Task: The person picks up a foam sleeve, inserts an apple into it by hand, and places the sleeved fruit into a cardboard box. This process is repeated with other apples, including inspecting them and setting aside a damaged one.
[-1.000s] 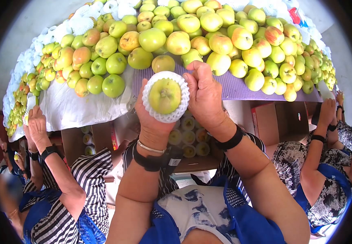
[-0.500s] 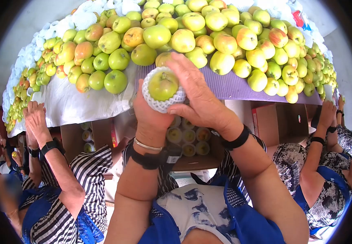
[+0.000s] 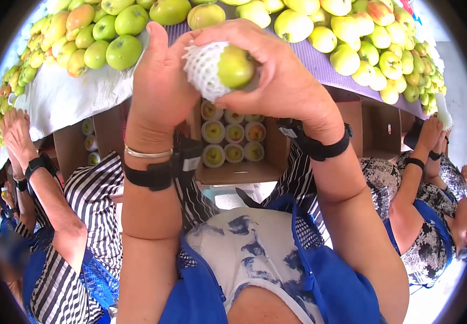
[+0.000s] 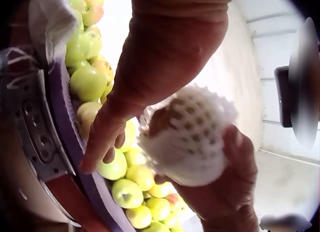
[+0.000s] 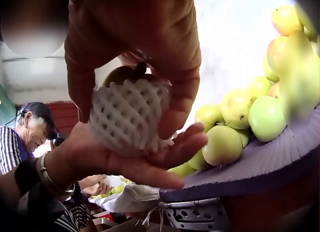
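Observation:
A green apple (image 3: 236, 66) sits in a white foam net sleeve (image 3: 203, 70), tilted on its side in front of the chest. My right hand (image 3: 290, 83) grips it from the right, thumb below and fingers curled over the top. On the other side, my left hand (image 3: 160, 89) has its thumb raised and its palm close against the net. Seen from the right wrist, the left hand's fingers (image 5: 150, 172) stretch out loosely under the netted apple (image 5: 131, 111), while the right hand's fingers hold it from above.
Piled apples (image 3: 346, 59) lie on a purple ridged mat (image 3: 319, 67) and a white cover (image 3: 79, 102). Below the table edge stands a cardboard box (image 3: 239, 176) with netted apples in rows. Another box (image 3: 376, 129) is to its right. People work at both sides, one in striped clothes (image 3: 98, 200).
The apple has turned from facing up to lying sideways. My right hand has gone from beside it to gripping it; the left has loosened its hold and shifted left. The view has tilted down.

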The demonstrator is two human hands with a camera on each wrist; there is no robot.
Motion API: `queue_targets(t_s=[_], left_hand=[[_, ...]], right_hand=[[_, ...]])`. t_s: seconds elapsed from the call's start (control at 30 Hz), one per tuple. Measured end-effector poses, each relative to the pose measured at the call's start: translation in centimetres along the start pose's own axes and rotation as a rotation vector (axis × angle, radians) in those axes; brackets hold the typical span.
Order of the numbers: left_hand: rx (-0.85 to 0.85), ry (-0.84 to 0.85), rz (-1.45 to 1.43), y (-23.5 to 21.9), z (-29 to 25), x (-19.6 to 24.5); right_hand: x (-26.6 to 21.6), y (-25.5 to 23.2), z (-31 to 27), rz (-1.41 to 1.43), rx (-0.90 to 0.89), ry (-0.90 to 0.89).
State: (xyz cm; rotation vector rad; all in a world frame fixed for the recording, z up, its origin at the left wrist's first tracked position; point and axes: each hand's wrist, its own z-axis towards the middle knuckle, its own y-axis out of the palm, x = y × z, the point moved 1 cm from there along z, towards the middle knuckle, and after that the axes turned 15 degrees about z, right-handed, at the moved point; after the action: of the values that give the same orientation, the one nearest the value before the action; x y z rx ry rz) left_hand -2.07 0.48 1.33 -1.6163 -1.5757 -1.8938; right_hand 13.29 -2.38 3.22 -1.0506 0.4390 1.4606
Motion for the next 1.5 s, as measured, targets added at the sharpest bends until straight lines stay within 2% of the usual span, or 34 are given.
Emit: queue_targets(t_s=[0.07,0.1,0.13,0.2,0.23,0.27,0.33,0.4,0.47,0.53,0.6,0.67,0.8,1.0,1.23,1.33,1.5], left_hand=[[-0.011,0.018,0.191,-1.6,-0.4,1.0],[0.036,0.075,0.237,-2.2,-0.5,1.6],[-0.051,0.134,0.176,-3.0,-0.7,2.2],[-0.225,0.249,0.057,-5.2,-1.1,3.1],[-0.392,0.319,-0.047,-6.7,-1.0,3.1],[-0.409,0.338,-0.060,-7.2,-1.2,3.3],[-0.451,0.375,-0.088,-7.8,-1.4,3.6],[-0.420,0.390,-0.094,-7.9,-1.7,3.6],[-0.390,0.407,-0.088,-7.9,-2.1,3.7],[-0.362,0.419,-0.068,-7.8,-2.4,3.6],[-0.325,0.410,-0.045,-8.1,-2.7,3.5],[-0.280,0.411,-0.027,-8.3,-3.0,3.5],[-0.196,0.416,-0.002,-9.0,-4.0,3.5],[-0.126,0.404,0.057,-9.9,-4.7,3.9],[-0.103,0.357,0.084,-9.9,-5.3,3.4],[-0.100,0.348,0.086,-10.0,-5.3,3.5],[-0.065,0.317,0.064,-9.7,-4.7,3.5]], right_hand=[[-0.9,-0.4,-0.6,0.099,-0.036,0.068],[-1.3,-0.7,-1.2,0.156,-0.086,0.149],[-1.0,-0.7,-2.1,0.312,-0.124,0.221],[-0.5,-0.3,-3.3,0.339,-0.292,0.293],[0.8,0.5,-4.0,0.322,-0.384,0.330],[2.3,1.2,-4.9,0.305,-0.473,0.369],[4.9,2.7,-6.3,0.254,-0.684,0.798],[8.8,3.6,-7.7,0.253,-0.718,1.071],[14.2,4.1,-10.0,0.308,-0.572,1.270],[17.9,4.3,-9.8,0.228,-0.454,1.340],[21.6,5.3,-9.7,0.146,-0.253,1.328],[25.1,6.1,-9.2,-0.065,-0.296,1.272],[30.6,8.6,-10.2,-0.275,-0.280,1.125],[35.7,13.3,-12.5,-0.576,-0.177,0.783],[38.6,18.6,-14.6,-0.826,-0.005,0.450],[35.9,18.2,-12.8,-0.855,0.040,0.258],[36.0,17.4,-13.3,-0.832,-0.010,0.281]])
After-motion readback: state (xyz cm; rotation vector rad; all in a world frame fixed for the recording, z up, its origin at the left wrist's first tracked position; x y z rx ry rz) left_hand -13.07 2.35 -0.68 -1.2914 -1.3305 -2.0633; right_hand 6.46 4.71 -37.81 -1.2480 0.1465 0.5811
